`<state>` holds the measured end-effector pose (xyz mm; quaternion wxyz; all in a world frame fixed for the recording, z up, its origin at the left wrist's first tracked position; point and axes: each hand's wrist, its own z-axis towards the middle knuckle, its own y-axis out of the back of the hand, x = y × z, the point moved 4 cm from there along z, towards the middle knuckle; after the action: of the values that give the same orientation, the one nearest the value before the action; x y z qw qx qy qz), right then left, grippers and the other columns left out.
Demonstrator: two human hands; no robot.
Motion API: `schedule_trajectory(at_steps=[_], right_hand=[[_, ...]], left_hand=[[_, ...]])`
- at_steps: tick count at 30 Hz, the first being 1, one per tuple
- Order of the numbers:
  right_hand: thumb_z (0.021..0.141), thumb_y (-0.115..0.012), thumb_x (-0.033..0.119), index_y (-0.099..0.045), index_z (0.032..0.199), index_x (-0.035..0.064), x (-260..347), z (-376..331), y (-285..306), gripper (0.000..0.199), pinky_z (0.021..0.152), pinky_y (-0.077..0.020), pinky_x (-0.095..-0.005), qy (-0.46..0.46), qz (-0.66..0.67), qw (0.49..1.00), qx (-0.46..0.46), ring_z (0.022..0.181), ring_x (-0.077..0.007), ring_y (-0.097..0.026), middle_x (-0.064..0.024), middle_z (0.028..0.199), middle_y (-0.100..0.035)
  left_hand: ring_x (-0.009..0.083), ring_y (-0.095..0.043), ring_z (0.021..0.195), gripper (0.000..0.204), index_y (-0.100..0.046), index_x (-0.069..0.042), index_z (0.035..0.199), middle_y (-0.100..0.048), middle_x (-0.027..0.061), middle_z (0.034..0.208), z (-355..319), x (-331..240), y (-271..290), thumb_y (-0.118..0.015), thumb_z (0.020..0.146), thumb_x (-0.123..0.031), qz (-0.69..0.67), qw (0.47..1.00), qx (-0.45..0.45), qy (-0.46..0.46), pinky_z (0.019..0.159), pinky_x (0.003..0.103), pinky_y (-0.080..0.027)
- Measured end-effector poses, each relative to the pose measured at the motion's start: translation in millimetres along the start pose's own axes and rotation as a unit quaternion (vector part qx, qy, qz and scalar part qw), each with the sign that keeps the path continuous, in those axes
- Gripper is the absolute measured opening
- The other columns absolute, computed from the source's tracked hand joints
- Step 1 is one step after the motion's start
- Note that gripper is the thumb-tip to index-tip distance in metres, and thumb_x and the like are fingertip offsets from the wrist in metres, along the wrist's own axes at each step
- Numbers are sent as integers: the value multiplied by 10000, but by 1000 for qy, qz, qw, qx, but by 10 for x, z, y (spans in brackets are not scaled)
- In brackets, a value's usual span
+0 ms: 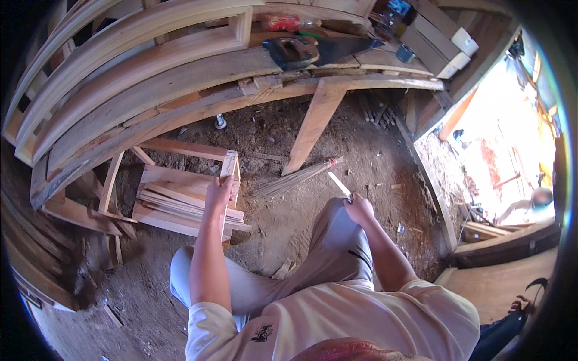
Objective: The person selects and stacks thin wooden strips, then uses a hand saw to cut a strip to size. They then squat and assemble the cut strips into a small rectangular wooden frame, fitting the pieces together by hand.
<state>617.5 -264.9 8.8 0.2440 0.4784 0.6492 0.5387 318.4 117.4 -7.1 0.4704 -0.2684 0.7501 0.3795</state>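
Note:
My left hand (pixel 219 194) is closed around the upright edge of a low wooden frame (pixel 229 163) standing on the dirt floor. Several thin wooden strips (pixel 180 204) lie across boards inside that frame. Over my raised right knee, my right hand (pixel 359 209) grips a narrow, pale, flat strip (pixel 339 183) that points up and to the left. Its lower end is hidden in the fingers, and I cannot tell what it is made of. A bundle of thin sticks (pixel 295 180), tied with red at one end, lies on the ground between my hands.
Across the back runs a wooden workbench (pixel 180 99) with a slanted leg (pixel 316 123). On it are a handsaw (pixel 325 51), a wooden window-like frame (pixel 138 45), a red-labelled bottle (pixel 289 23) and a cardboard box (pixel 433 39). A person (pixel 533 204) is outside the bright doorway at right.

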Motion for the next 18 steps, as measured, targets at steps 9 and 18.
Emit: schedule_trajectory(at_steps=[9, 18], right_hand=[[947, -558, 384, -625, 1212, 76, -14, 62, -81, 412, 869, -555, -527, -17, -8, 999, -36, 1001, -408, -706, -221, 1074, -726], [918, -573, 358, -647, 1198, 72, 75, 65, -51, 407, 889, -563, -515, -3, 12, 999, -37, 1021, -404, -704, -222, 1088, -726]], left_hand=[[210, -644, 516, 421, -646, 35, 1003, -644, 101, 652, -16, -115, -13, -624, 937, -380, 30, 999, -34, 0, 490, 359, -531], [205, -659, 606, 468, -652, 35, 1126, -676, 116, 792, 19, -120, -4, -646, 941, -395, 55, 998, -36, 23, 479, 330, -517]])
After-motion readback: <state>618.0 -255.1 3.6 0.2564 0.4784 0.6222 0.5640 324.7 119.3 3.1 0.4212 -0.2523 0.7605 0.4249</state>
